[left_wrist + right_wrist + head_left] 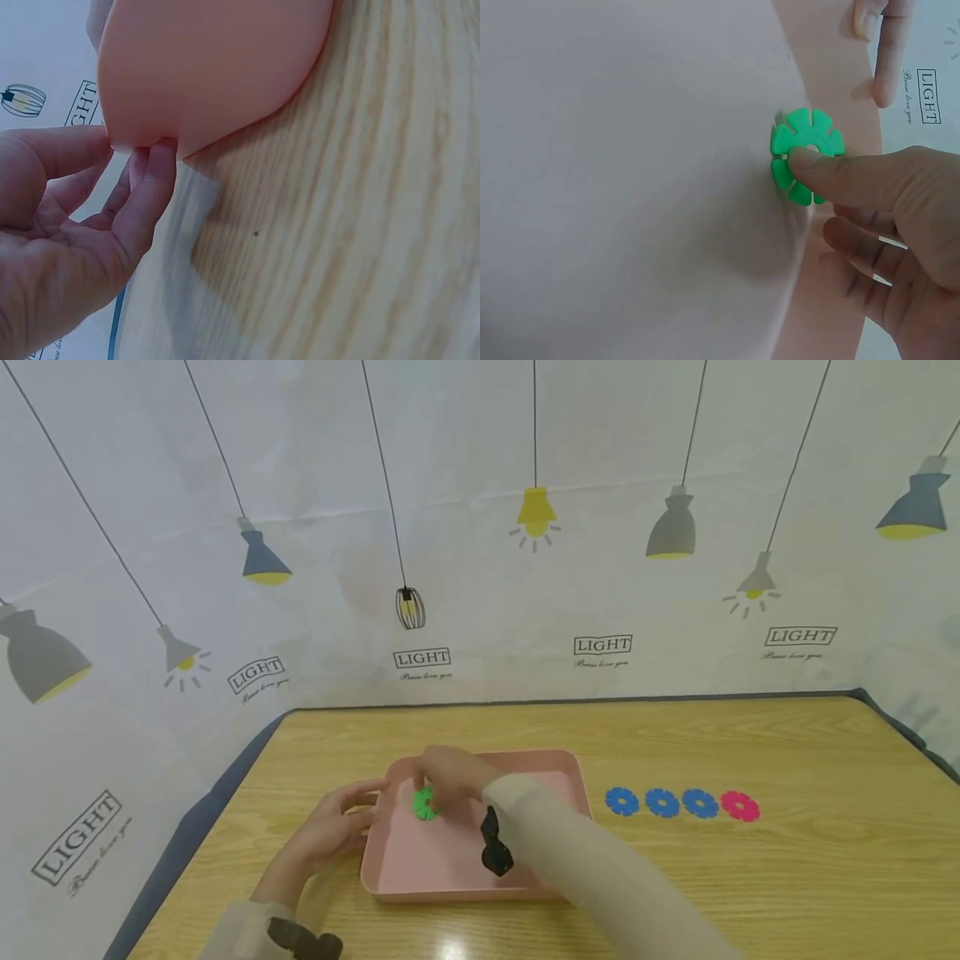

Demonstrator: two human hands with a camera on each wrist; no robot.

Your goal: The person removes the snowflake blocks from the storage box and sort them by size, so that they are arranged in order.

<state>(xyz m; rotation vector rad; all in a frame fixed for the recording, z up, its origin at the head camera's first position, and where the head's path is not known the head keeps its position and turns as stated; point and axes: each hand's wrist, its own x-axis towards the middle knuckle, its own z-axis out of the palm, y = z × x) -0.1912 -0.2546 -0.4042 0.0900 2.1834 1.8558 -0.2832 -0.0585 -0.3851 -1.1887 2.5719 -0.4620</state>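
My right hand (453, 774) reaches into a pink tray (375, 860). Between thumb and fingers it pinches a green flower-shaped disc (801, 124), a notched plastic piece with a small centre hole, close to the tray's left wall. The fingers behind the disc are partly hidden. At the tray's left side, my left hand (337, 822) holds the rim; in the left wrist view, the fingertips of that hand (90, 217) meet the tray's edge (210, 67).
Right of the tray, three blue flower discs (662, 802) and a pink one (740, 806) lie in a row on the wooden table (825, 877). A white cloth wall printed with lamps (487, 568) stands behind and beside the table.
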